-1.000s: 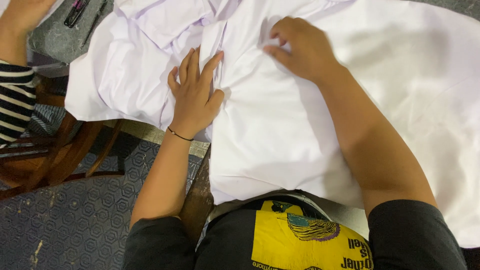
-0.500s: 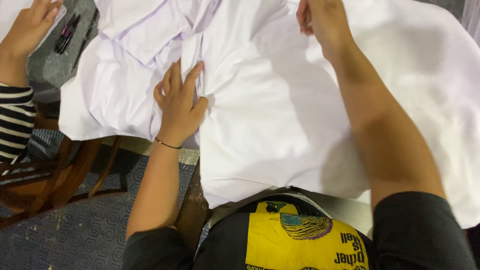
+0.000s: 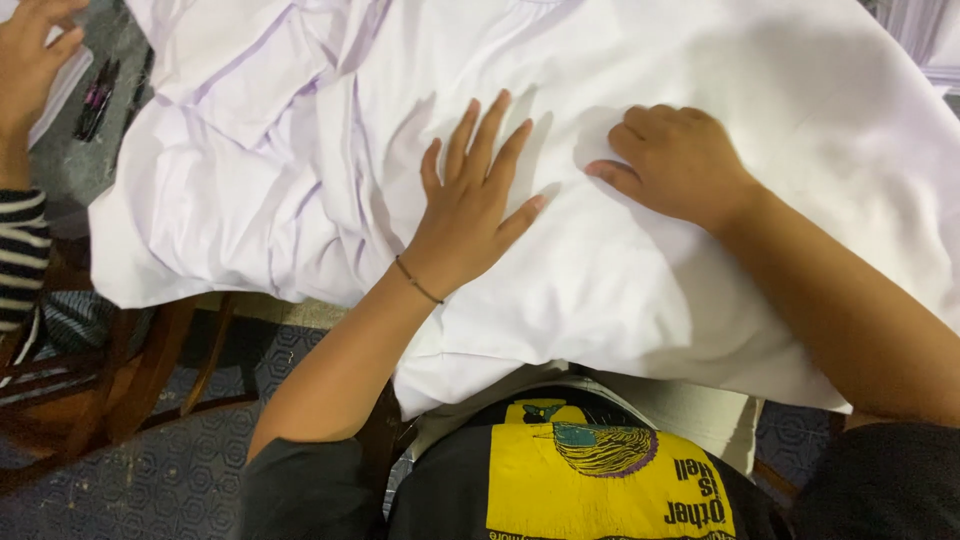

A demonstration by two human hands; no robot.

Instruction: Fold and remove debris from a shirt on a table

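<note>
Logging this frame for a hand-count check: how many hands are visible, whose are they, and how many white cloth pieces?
The person's own hands: 2, left hand and right hand
Co-worker's hand: 1
White cloth: 1
Total: 4

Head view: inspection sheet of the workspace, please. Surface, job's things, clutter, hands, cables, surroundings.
Surface: table almost wholly covered by cloth.
Job's things: white garment, spread out, creased and bunched at left.
Clutter: small dark items at far left, too blurred to name.
Hands: left hand flat, fingers spread; right hand curled, knuckles down; both on the garment.
Cables: nothing seen.
Surroundings: another person's hand, striped sleeve; wooden chair; patterned floor.
</note>
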